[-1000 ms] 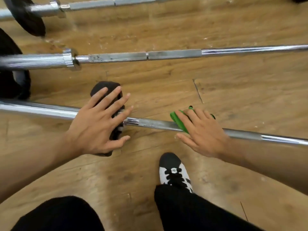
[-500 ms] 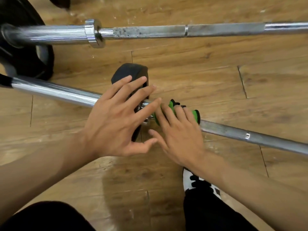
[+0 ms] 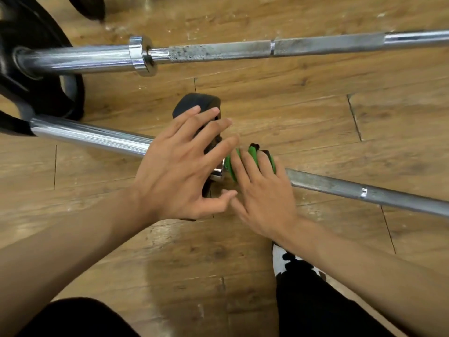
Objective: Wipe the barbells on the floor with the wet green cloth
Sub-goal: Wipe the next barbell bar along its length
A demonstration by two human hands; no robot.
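Observation:
Two steel barbells lie on the wooden floor. The near barbell runs from the left down to the right. The far barbell lies across the top. My right hand holds the green cloth over the near bar, right beside its chrome collar; green folds show between my fingers. My left hand rests on a small black plate on that bar, fingers straight and spread. Both thumbs nearly touch below the bar.
A large black weight plate sits on the far bar's sleeve at the left edge. My white and black shoe and dark trouser legs are at the bottom. Bare wooden floor lies between the two bars.
My right hand has slid the cloth left along the near bar, up to the collar beside my left hand. My left hand has stayed on the black plate.

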